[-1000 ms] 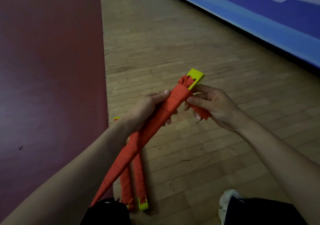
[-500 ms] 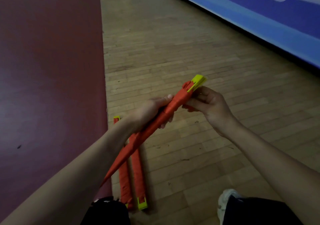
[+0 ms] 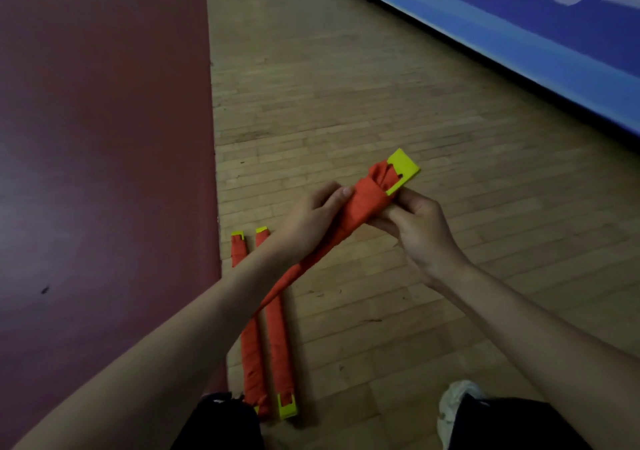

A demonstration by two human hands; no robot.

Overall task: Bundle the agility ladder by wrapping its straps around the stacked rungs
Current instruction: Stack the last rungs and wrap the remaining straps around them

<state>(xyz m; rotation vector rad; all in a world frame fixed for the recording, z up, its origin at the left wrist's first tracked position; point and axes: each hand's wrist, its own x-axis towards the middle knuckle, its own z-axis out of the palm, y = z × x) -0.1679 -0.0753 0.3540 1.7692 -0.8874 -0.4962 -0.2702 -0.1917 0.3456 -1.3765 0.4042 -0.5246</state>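
The left hand (image 3: pixel 311 219) curls round the orange-wrapped ladder bundle (image 3: pixel 362 207) held above the wooden floor (image 3: pixel 346 103), the right hand (image 3: pixel 420 229) pinching its strap (image 3: pixel 379 176) beside the far yellow rung end (image 3: pixel 403 165)

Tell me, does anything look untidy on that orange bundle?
Slightly: at the far end of the held bundle, orange strap bunches loosely against the yellow rung tip instead of lying flat.

An indoor sports hall: a pale wooden strip floor (image 3: pixel 346 110) runs away from the viewer, a dark red painted court zone (image 3: pixel 104 137) lies on the left, and a blue padded barrier (image 3: pixel 519 51) with white lettering lines the far right.
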